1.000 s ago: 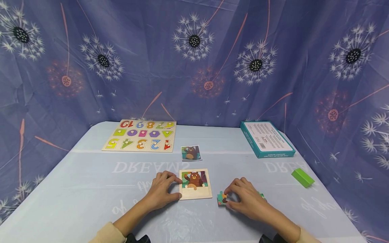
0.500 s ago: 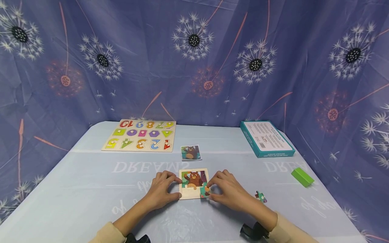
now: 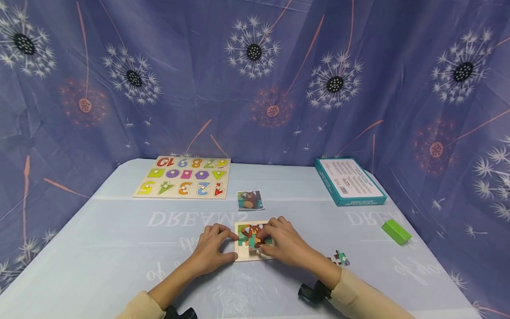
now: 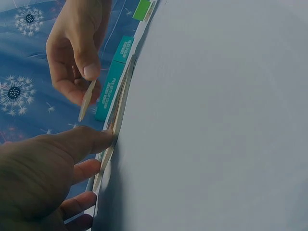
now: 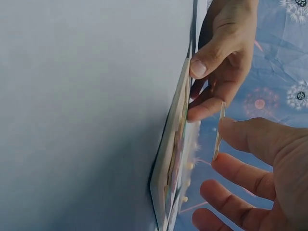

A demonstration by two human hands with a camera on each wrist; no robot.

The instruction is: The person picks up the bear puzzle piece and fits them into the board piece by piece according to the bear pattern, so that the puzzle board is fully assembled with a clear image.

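Observation:
A square wooden jigsaw puzzle board lies in the middle of the table, with a bear picture partly filled in along its far side. My left hand holds the board's left edge with thumb and fingertips. Above the board, my right hand pinches a teal jigsaw piece between thumb and index finger. The right wrist view has this piece edge-on, apart from the board. Loose jigsaw pieces lie to the right, partly hidden by the right forearm.
Beyond the board lies a bear picture card. A number-and-shape board sits at the back left. At the back right rests a teal box, with a green block nearer on the right.
My right hand has carried the jigsaw piece leftward from the table to over the board's middle, and the piece has turned. My left hand stays at the board's left edge.

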